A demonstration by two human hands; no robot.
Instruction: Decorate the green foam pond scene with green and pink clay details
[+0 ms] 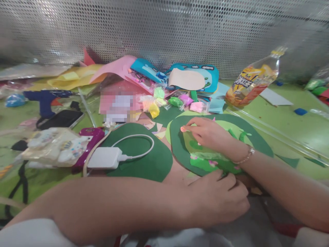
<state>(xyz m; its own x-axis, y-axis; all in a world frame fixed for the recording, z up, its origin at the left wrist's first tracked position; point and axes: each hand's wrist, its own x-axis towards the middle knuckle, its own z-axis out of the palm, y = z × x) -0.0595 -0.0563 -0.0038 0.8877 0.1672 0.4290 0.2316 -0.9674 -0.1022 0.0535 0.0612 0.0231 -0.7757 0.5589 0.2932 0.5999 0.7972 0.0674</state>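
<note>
My right hand (210, 133) reaches over a dark green rounded paper board (177, 147). Its fingertips are closed on a small orange clay piece (182, 129) at the board's left side. Lighter green shapes and a raised green clay strip (203, 164) with pink bits decorate the board, partly covered by my hand. My left hand (221, 199) is curled at the board's near edge, knuckles up. Its fingertips are hidden, so I cannot see what they hold, if anything.
Bagged coloured clay (176, 101) lies behind the board. A tilted plastic bottle (254, 80) stands back right. To the left are another dark green sheet (144, 151), a white charger (105, 158) with cable, a phone (61, 119) and a blue glue gun (46, 101). Perforated metal (154, 31) rises behind.
</note>
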